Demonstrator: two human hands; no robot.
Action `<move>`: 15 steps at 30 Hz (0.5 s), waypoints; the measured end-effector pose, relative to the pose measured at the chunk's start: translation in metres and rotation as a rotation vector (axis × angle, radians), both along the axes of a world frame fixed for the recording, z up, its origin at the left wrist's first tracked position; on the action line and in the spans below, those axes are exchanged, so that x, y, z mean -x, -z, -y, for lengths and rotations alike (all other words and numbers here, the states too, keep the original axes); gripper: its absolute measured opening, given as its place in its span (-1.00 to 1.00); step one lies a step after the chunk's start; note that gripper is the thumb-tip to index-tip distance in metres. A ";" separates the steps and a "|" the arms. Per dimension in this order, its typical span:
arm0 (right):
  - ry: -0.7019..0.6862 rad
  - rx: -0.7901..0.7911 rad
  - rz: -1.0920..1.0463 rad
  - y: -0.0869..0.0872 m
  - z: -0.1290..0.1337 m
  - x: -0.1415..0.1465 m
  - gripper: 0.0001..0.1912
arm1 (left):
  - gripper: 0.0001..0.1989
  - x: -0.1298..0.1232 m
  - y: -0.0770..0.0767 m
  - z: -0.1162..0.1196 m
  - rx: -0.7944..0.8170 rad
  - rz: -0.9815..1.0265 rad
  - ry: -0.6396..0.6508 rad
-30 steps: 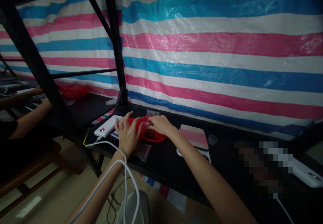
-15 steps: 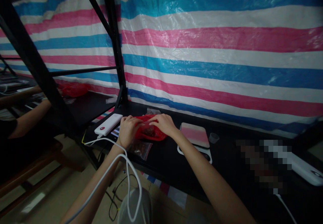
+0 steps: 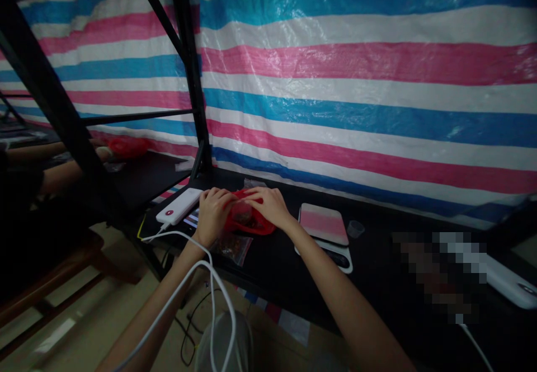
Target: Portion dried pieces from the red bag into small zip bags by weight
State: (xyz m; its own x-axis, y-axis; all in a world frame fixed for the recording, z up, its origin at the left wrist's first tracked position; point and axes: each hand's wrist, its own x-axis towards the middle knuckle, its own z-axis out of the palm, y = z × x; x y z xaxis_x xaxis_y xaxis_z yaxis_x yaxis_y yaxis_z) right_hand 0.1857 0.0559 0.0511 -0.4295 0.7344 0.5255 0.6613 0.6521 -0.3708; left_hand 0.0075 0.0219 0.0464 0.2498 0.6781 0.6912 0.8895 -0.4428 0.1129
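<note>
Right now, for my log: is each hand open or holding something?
Left hand: closed on the red plastic pouch, fingers curled over it.
Right hand: closed on the same pouch, from the other side.

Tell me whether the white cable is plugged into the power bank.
Plugged in: the white cable runs directly out of the near end of the white power bank, just beside the left hand.

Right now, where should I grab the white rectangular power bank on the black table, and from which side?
Grip the white power bank across its long sides, mid-length, coming from above. It lies flat and slim, so a top-down pinch fits. Stay off the end with the white cable, and come in from the far-left side, since the left hand sits beside it.
</note>
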 end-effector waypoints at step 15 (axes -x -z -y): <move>-0.002 -0.056 -0.516 0.010 -0.002 0.009 -0.91 | -0.69 0.006 0.012 -0.007 0.075 0.242 0.048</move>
State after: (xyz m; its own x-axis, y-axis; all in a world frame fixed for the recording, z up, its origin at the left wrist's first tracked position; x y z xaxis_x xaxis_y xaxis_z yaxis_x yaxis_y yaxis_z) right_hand 0.1764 0.0581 0.0406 -0.1052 0.6988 0.7076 0.4000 0.6811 -0.6132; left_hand 0.0015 0.0291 0.0342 0.1162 0.7210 0.6831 0.8107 -0.4662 0.3542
